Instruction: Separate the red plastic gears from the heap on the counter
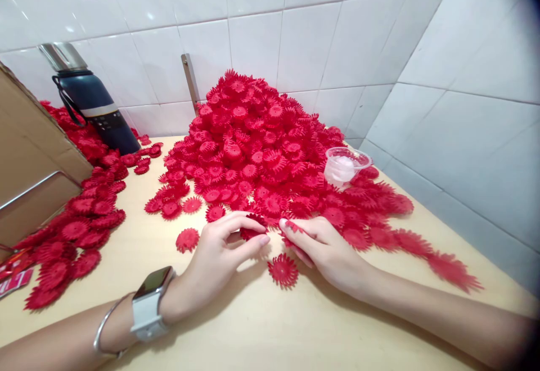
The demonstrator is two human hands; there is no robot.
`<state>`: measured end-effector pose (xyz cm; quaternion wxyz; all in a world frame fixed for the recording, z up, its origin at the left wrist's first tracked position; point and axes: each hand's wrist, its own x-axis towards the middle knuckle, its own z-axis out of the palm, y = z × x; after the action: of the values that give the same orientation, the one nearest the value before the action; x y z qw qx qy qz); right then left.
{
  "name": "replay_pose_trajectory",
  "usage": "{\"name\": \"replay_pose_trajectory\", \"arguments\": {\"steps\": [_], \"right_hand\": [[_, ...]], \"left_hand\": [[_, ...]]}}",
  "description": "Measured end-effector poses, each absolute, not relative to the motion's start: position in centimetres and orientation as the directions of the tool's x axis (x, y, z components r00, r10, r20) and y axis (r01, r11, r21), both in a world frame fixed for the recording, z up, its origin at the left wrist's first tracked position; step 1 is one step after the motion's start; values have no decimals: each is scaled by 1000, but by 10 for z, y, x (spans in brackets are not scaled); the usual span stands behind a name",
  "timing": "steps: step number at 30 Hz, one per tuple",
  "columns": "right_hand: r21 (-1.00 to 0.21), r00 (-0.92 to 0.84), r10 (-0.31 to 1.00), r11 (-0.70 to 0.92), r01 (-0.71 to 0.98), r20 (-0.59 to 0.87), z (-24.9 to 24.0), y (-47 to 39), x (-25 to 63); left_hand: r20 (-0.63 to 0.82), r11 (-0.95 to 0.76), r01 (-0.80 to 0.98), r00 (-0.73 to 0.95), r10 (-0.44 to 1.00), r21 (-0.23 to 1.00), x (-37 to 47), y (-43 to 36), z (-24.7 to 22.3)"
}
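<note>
We saw a white tiled wall (312,39) behind a pale table (337,331), where a tall heap (253,135) of red, petal-edged pieces sprawled. A cardboard box (37,152) stood at the left, with a trail (82,233) of similar pieces beside it and a dark bottle (99,107) leaning above. The left hand (230,247) curved its thumb and fingers narrowly around a red piece (250,232), in front of the heap. The right hand (323,247) was pinched nearly closed on another red piece (295,226), just beside it. A clear plastic cup (337,171) sat among the heap's right side. A loose piece (283,271) lay flat just below the hands, apart from the rest. We judged the handling midway, with plenty within reach; we could not tell which pieces were finished and which were left.
</note>
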<state>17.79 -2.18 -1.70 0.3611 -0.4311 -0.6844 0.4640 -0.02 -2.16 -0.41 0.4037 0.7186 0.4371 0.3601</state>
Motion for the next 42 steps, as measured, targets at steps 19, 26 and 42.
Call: {"name": "replay_pose_trajectory", "arguments": {"steps": [19, 26, 42], "right_hand": [[-963, -529, 846, 193, 188, 66, -13, -26, 177], [-918, -489, 868, 261, 299, 87, -11, -24, 177], [-506, -389, 711, 696, 510, 586, -26, -31, 181]], "left_hand": [[187, -329, 322, 403, 896, 888, 2, -23, -2], [161, -289, 346, 354, 921, 893, 1, -23, 1], [46, -133, 200, 386, 921, 971, 1, -25, 4]]}}
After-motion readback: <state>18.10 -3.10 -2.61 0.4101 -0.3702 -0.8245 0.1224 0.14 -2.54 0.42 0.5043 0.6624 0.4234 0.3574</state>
